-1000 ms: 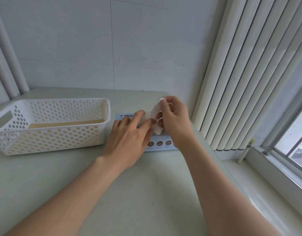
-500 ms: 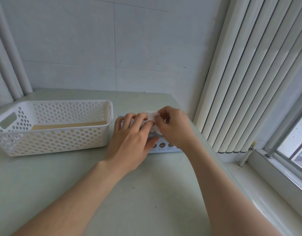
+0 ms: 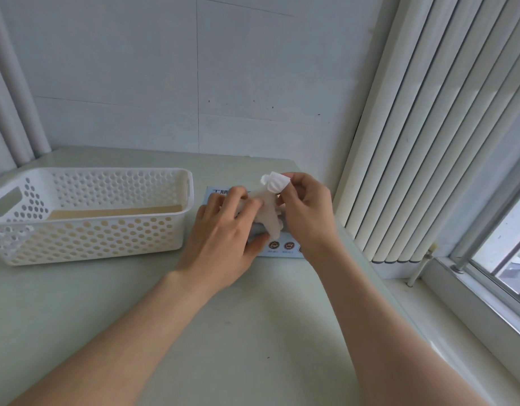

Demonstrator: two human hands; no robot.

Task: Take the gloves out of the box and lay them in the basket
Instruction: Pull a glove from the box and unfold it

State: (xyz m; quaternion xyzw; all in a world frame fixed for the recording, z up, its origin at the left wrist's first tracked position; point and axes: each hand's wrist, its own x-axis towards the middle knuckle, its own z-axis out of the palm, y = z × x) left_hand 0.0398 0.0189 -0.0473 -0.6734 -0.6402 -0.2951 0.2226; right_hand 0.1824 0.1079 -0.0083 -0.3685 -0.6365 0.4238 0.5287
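Observation:
A flat light-blue glove box (image 3: 282,249) lies on the table, mostly covered by my hands. My left hand (image 3: 223,238) presses down flat on the box, fingers spread. My right hand (image 3: 307,212) pinches the cuff of a white glove (image 3: 270,209) between thumb and fingers. The glove hangs crumpled from that pinch down to the top of the box. A white perforated plastic basket (image 3: 106,241) stands to the left of the box, with no gloves visible inside.
The pale green table (image 3: 223,332) ends at the wall behind and at a window sill (image 3: 458,317) on the right. Vertical white blinds (image 3: 428,127) hang close to the right of my right hand. White pipes (image 3: 15,98) run up at the far left.
My right hand has lifted the white glove higher out of the box, so more of it shows. My left hand stays pressed on the box.

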